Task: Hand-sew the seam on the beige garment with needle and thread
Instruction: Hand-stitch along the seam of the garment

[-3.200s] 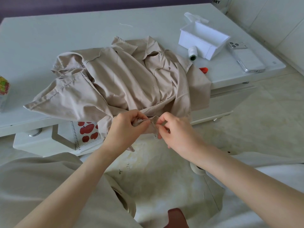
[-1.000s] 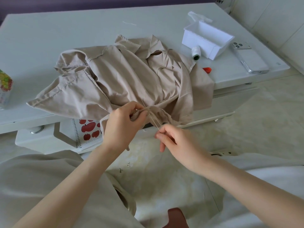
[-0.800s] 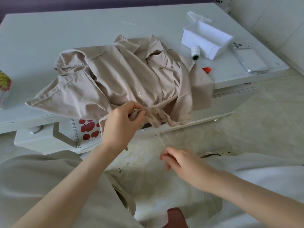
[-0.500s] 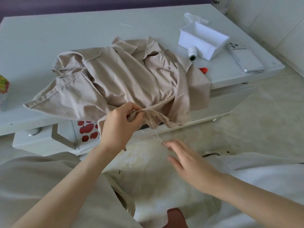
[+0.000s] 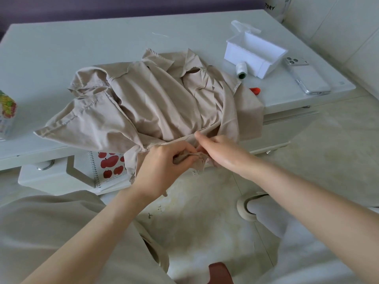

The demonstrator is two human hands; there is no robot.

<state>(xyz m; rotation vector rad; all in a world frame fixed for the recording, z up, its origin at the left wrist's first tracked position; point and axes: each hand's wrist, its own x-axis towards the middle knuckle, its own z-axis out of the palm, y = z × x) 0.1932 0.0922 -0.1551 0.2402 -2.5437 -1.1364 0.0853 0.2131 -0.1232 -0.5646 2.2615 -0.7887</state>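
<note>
Nearest us, our left hand point(image 5: 164, 167) pinches a fold of the beige garment point(image 5: 155, 103) where it hangs off the table point(image 5: 61, 58) front, and our right hand point(image 5: 222, 153) meets it, index finger straight along the seam point(image 5: 180, 140); whether its other fingers pinch the needle we cannot tell. We judge this mid-stitch: next the point must enter the held fold close beside the last stitch. Farther back lie a thread spool point(image 5: 240, 70) and white box point(image 5: 254, 52).
</note>
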